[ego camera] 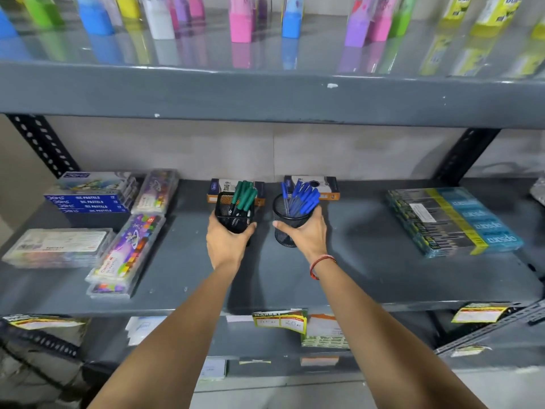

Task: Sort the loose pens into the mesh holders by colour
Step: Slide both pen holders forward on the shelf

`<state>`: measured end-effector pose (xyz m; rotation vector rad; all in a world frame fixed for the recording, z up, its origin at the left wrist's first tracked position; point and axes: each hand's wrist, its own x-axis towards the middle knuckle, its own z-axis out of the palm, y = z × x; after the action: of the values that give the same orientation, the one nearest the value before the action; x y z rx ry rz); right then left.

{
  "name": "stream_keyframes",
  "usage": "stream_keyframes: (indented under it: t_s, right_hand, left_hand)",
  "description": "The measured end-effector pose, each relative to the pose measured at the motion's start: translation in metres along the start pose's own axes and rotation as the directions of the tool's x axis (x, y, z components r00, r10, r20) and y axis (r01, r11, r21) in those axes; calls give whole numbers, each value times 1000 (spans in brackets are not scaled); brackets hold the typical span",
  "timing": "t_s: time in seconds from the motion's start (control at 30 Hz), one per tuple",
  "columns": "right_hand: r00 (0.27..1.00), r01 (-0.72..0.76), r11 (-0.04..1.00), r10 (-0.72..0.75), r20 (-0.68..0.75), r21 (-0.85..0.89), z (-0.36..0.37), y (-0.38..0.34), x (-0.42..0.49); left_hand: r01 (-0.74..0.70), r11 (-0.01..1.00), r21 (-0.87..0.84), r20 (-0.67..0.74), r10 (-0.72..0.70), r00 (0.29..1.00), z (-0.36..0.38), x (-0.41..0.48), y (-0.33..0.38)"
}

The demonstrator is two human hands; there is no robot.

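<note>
Two black mesh holders stand side by side in the middle of a grey shelf [368,261]. The square holder [228,206] on the left carries several green pens [244,196], and my left hand [225,246] grips it from the front. The round holder [281,215] on the right carries several blue pens [303,199]; my right hand [306,234] wraps around its front and right side. I see no loose pens on the shelf.
Two pen boxes [327,185] lie behind the holders against the wall. Oil pastel boxes [91,199] and crayon cases [129,249] fill the left of the shelf. A stack of packets [454,219] lies at the right. The upper shelf's edge [265,95] overhangs.
</note>
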<state>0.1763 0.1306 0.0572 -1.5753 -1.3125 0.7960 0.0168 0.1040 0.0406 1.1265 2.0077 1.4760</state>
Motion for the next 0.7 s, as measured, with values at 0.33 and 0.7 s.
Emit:
stream_keyframes:
  t_s: [0.33, 0.7]
  right_hand:
    - [997, 73, 997, -73, -40, -1, -23, 0, -42]
    - [999, 36, 999, -36, 8, -13, -45, 11, -88]
  left_hand:
    - [-56, 996, 72, -61, 60, 996, -35, -47, -8]
    - [-29, 987, 160, -68, 41, 997, -61, -96, -3]
